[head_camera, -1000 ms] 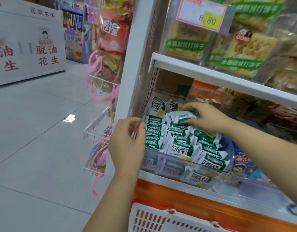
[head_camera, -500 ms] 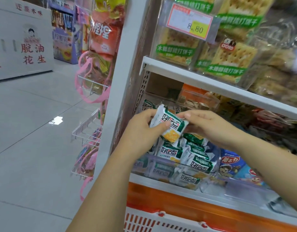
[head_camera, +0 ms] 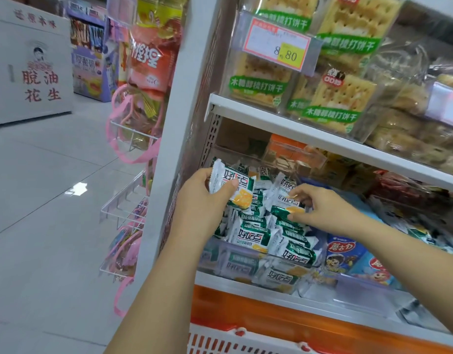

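Left hand (head_camera: 202,203) grips a snack packet (head_camera: 233,183) above the clear bin (head_camera: 258,254), apparently holding it aside while the right hand (head_camera: 325,209), just beside, pinches a second packet (head_camera: 284,212).

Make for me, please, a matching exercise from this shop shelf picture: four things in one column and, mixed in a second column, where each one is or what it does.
Things
1. left hand
2. right hand
3. price tag
4. white basket

Places or states
A. at the bottom edge of the picture
B. pinches a low packet in the clear bin
C. in front of the cracker packs
D. grips a raised packet above the bin

Pairs: 1-D, 2-B, 3-C, 4-A
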{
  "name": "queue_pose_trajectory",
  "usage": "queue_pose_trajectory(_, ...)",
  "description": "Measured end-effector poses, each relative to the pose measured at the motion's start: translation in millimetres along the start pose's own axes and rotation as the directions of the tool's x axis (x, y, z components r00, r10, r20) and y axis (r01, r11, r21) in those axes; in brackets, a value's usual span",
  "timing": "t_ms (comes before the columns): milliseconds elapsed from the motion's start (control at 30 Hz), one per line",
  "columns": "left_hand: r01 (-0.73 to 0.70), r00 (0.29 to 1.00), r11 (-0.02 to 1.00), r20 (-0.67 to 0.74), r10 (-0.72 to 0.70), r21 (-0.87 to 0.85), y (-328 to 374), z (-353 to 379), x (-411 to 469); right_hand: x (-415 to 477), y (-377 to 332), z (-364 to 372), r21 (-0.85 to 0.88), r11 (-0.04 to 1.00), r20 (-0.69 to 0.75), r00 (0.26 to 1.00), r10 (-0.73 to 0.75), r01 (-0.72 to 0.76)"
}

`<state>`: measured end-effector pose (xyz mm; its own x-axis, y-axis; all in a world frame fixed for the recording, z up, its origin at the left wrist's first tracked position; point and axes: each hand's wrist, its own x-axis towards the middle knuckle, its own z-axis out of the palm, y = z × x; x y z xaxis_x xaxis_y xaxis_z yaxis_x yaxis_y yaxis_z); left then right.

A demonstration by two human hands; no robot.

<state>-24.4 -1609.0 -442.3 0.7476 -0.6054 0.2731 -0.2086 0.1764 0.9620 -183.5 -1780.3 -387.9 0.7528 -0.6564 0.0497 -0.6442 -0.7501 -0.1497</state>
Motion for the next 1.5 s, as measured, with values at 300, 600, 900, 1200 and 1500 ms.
queue_pose_trajectory(300, 0.186, 0.981, 0.971, 0.083, -0.175, -0.152, 2, 16, -7, -35, -40, -1, 0.093, 0.887, -0.451, 0.814, -0.367, 0.452)
queue_pose_trajectory(600, 0.359, 0.88, 0.898, 0.413, -0.235, -0.254, 3, 11, -8, -34, -47, 7, 0.12, 0.874, -0.315, 0.853, -0.417, 0.471)
queue_pose_trajectory(900, 0.191, 0.9, 0.973, 0.418, -0.122, -0.126, 5, 0, -7, -21, -47, -6, 0.508, 0.832, 0.059, 0.955, -0.292, 0.223)
queue_pose_trajectory(1200, 0.043, 0.935, 0.991, 0.356, 0.006, -0.13, 9, -11, -10, -12, -61, -8, 0.605, 0.773, 0.161, 0.921, -0.355, 0.192)
queue_pose_trajectory(1500, -0.108, 0.988, 0.994, -0.108, 0.112, 0.035, -9, -35, -10, 47, -66, 13, 0.533, 0.815, -0.164, 0.973, -0.163, 0.227)
